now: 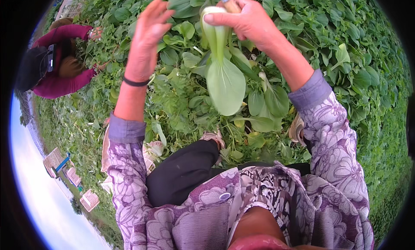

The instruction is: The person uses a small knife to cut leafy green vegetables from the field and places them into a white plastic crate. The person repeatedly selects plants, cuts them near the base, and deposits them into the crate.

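My right hand (254, 23) grips a head of bok choy (218, 39) by its pale base, thumb across the stalks, and the broad leaf hangs downward. The same hand also holds a wooden handle (231, 5) with a metal ferrule; the working end of this tool can hardly be made out. To the left, my left hand (146, 39) is raised and blurred, fingers apart, with nothing in it and not touching the bok choy. Below the held head, several bok choy leaves (275, 100) lie on the ground between my feet.
Bok choy plants (363, 74) and leafy weeds (175, 97) cover the ground. A co-worker in a magenta top (61, 84) crouches at the left, reaching into the greens. Crates (89, 199) stand at the lower left; another crate (69, 5) is at the upper left. My shoe (295, 130) rests among the plants.
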A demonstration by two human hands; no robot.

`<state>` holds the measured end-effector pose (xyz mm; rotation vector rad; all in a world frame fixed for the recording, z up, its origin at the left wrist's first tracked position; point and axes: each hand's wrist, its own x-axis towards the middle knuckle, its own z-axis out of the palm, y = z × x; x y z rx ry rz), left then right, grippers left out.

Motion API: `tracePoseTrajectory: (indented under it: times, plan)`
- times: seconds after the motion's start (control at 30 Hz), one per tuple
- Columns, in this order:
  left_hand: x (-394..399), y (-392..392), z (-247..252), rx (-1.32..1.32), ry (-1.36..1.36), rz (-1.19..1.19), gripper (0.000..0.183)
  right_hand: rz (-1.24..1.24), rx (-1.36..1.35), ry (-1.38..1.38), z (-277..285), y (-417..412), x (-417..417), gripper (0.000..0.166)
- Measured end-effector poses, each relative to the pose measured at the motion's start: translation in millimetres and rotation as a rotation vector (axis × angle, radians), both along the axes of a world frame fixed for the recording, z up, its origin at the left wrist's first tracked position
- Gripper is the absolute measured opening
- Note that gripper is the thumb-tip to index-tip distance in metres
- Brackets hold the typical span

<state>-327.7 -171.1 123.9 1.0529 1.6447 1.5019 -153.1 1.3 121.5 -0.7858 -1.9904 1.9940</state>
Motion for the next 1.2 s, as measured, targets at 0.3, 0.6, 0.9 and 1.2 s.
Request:
tracePoseTrajectory:
  times: [0.3, 0.6, 0.9, 1.2]
  plan:
    - [82, -9, -84, -0.517, -0.844, -0.160, 0.049, 0.018, -0.296, -0.105, -92, -41, 27, 0.048]
    - [22, 87, -82, -0.500, 0.904, -0.237, 0.060, -0.125, -0.311, -0.337, -175, 0, 13, 0.037]
    - [-40, 107, -137, -0.972, 1.066, -0.177, 0.084, -0.243, -0.419, -0.455, -221, 43, -8, 0.037]
    - [-45, 87, -148, -1.017, 0.882, -0.024, 0.071, -0.305, -0.560, -0.308, -252, 43, -33, 0.027]
